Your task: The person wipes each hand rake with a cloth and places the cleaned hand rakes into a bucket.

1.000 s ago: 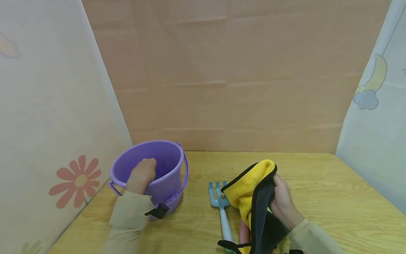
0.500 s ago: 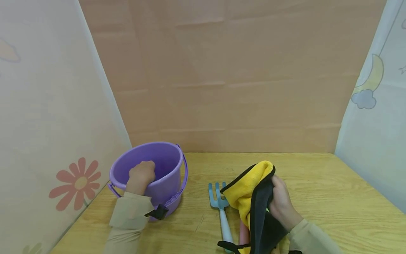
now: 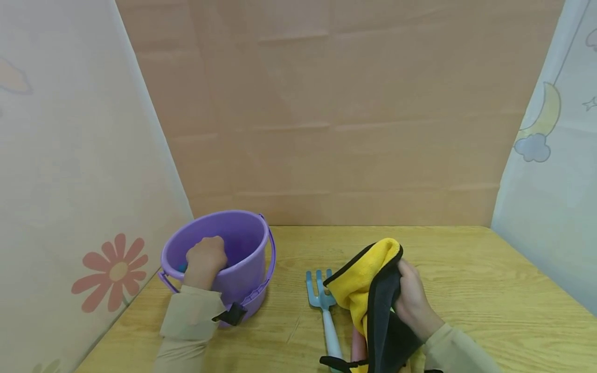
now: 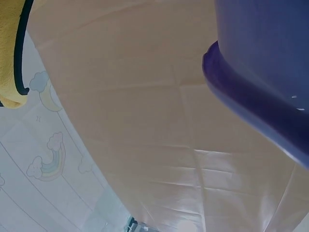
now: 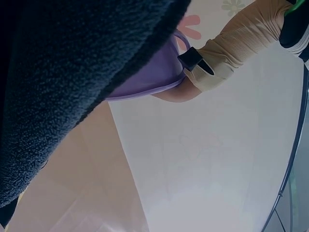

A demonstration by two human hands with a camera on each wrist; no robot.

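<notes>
My left hand [image 3: 205,257] reaches down over the near rim of a purple bucket [image 3: 249,246], its fingers hidden inside. A bit of something blue [image 3: 182,268] shows in the bucket beside that hand; its kind is unclear. My right hand [image 3: 414,296] holds up a yellow and dark grey towel [image 3: 361,285] with black edging, bunched so that it hangs to the table. In the right wrist view the towel's dark plush side [image 5: 87,72] fills the upper left. The left wrist view shows the bucket's wall [image 4: 270,53] but no fingers.
A light blue toy garden fork [image 3: 328,324] lies on the wooden table [image 3: 275,342] between bucket and towel. Next to it a pink handle [image 3: 358,344] is partly covered by the towel. Brown paper [image 3: 326,129] stands behind, and printed white panels [image 3: 93,155] flank both sides.
My left hand has shifted slightly left inside the bucket, and the blue bit has come into sight beside it. The right hand and towel stay nearly the same.
</notes>
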